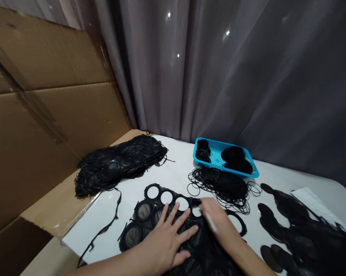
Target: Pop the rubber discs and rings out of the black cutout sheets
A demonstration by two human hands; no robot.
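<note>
A thin black rubber-like sheet [150, 214] with rows of round ring shapes lies in front of me. Along its far edge the ring centres are cut out, and the white surface shows through. My left hand [168, 241] rests flat on the sheet with its fingers spread. My right hand [216, 218] is closed at the sheet's far edge, pinching a bit of the black material; its fingertips are partly hidden. Just beyond lies a tangled heap of thin black rings [224, 186]. Loose black discs [288, 211] are piled to the right.
A blue basket [216, 153] with bundles of black rings stands at the back. Stacked black sheets [121, 161] lie on the left beside a large cardboard box [52, 119]. A black strip [105, 228] trails over the table's left part. A grey curtain [219, 76] hangs behind.
</note>
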